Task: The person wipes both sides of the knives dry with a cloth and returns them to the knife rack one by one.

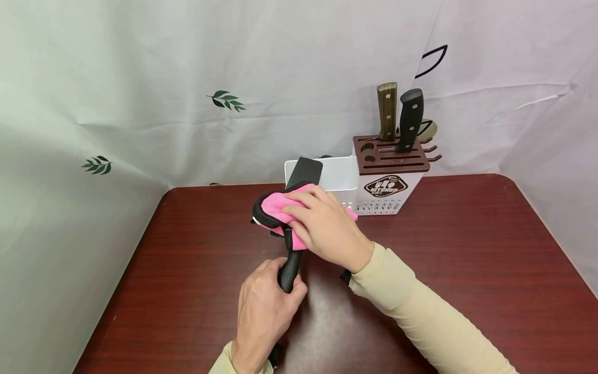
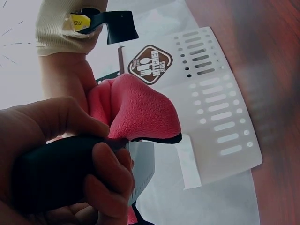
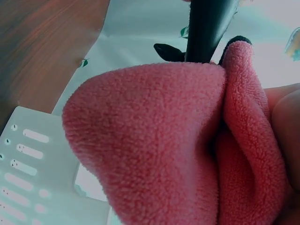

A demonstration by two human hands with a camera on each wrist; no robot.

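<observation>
My left hand (image 1: 265, 306) grips the black handle (image 1: 290, 270) of a broad, dark-bladed knife (image 1: 307, 171), whose blunt end points away toward the holder. A pink cloth (image 1: 277, 205) with black edging is wrapped about the blade near the handle. Through the cloth, my right hand (image 1: 327, 223) pinches the blade, fingers bent over it. In the left wrist view, a strip of the blade (image 2: 143, 164) shows below the pink cloth (image 2: 140, 108). Folds of the cloth (image 3: 150, 136) fill the right wrist view and hide most of the blade.
Behind the hands stands a white knife holder (image 1: 380, 202) with a brown slotted top. A wooden-handled knife (image 1: 386, 111) and a black-handled knife (image 1: 411, 119) stand in it. Brown hooks (image 1: 432, 150) stick out on its right. A pale curtain (image 1: 261, 78) borders the reddish-brown table (image 1: 187, 270).
</observation>
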